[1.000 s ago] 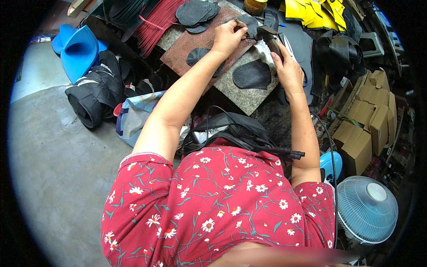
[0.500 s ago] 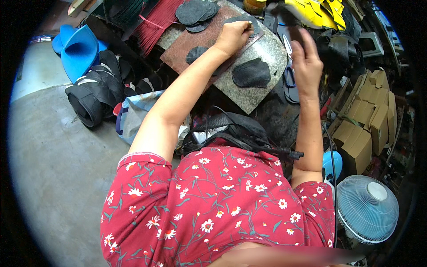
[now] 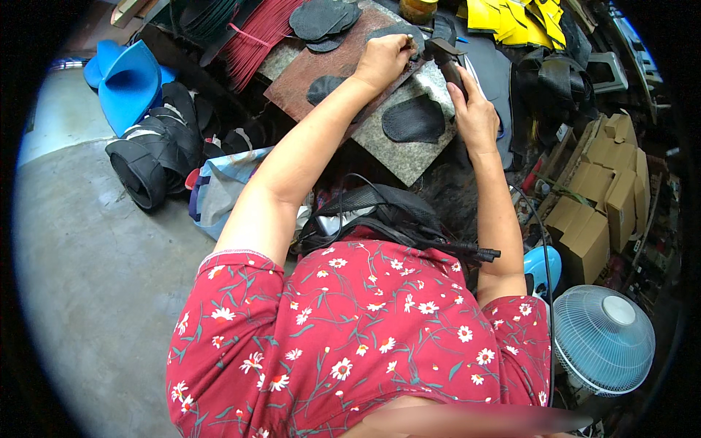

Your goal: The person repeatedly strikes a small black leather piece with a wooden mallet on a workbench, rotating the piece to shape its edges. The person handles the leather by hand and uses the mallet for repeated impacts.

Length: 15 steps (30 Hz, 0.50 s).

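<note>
My right hand is closed round the dark handle of a hammer, whose head is close beside my left hand. With fingers pinched together, my left hand rests over a black leather piece on a reddish-brown board. Whatever it pinches is too small and hidden to make out. Another black leather piece lies nearer me on a speckled stone slab. Partly behind my left wrist is one more black piece. Several are stacked at the board's far side.
Red strands lie bundled at the far left, near blue curved sheets and black rolls. Yellow pieces sit at the far right. Cardboard boxes and a fan stand to my right.
My right hand has come down and left with the hammer, bringing its head beside my left hand. The left hand has hardly moved.
</note>
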Motion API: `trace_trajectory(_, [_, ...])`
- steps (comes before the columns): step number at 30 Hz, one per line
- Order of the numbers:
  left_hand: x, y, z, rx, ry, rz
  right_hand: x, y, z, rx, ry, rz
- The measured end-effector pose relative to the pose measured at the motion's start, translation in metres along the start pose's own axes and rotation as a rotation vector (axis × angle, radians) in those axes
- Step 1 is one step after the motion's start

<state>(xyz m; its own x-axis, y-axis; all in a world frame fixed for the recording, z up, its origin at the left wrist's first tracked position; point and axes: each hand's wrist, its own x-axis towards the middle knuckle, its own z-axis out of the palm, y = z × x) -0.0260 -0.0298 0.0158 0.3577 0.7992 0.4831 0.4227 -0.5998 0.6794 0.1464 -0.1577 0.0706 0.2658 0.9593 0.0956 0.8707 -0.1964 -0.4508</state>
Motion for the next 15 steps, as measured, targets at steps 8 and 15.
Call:
trace_trajectory(8, [0.000,-0.016,0.008,-0.824,0.067,-0.549,0.001,-0.003,0.004,-0.027,-0.086,0.028])
trace_trajectory(15, [-0.001,-0.017,0.004,-0.573,-0.022,-0.450,-0.005,0.003,0.001,0.032,-0.091,0.099])
